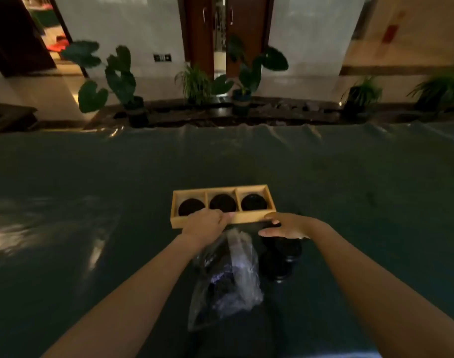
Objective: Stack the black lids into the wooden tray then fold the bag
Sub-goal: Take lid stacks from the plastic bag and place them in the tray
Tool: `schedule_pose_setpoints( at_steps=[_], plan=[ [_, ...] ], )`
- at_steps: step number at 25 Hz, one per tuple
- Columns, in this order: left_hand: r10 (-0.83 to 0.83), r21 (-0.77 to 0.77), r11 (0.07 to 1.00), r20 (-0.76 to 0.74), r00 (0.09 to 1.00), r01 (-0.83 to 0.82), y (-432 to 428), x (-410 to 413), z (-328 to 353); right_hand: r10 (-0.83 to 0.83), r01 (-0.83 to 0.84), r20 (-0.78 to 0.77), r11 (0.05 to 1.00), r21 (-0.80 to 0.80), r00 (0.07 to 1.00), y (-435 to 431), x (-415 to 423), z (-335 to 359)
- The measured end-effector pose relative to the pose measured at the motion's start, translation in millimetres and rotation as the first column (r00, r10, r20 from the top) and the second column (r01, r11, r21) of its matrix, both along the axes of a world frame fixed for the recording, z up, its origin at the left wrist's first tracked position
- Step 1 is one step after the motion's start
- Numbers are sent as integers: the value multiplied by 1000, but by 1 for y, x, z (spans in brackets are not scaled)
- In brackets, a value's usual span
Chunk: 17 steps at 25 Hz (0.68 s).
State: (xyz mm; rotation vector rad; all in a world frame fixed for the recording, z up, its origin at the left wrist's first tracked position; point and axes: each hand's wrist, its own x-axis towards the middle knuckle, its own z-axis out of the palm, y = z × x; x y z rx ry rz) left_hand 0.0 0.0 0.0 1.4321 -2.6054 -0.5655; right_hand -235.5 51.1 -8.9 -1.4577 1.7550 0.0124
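Black lids (222,202) are set in all 3 compartments of the wooden tray (246,217), just beyond both grips. More are stacked beneath the right hand (285,227), closed on the top lid (276,224). Whether the left hand (204,224) holds tray or bag (228,280) cannot be told. The stack could be toppled by a hurried lift. No writing is legible.

Single wide-angle view from the person's head, facing forward and down, close above the wooden tray (246,218) on the dark tabletop (91,177), potted plants (122,81) and doors (200,34) far off along the top
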Motion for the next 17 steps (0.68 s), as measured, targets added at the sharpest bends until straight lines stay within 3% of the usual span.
schedule_pose_setpoints(
  at_steps=[6, 11, 14, 17],
  plan=[
    [1, -149, 989, 57, 998, 7, 30, 8, -45, -5, -2, 74, 995, 100, 997, 17, 10, -38],
    [113, -206, 973, 35, 993, -103, 57, 7, -71, -9, -4, 126, 994, 107, 992, 26, 18, -58],
    [186, -206, 963, 31, 982, -176, 70, 2, -87, -8, 4, 116, 1000, 30, 993, 31, 27, -72],
    [221, -223, 954, 75, 972, -199, 84, -4, -103, -39, 54, 90, 983, -176, 995, 34, 39, -82]
  ],
)
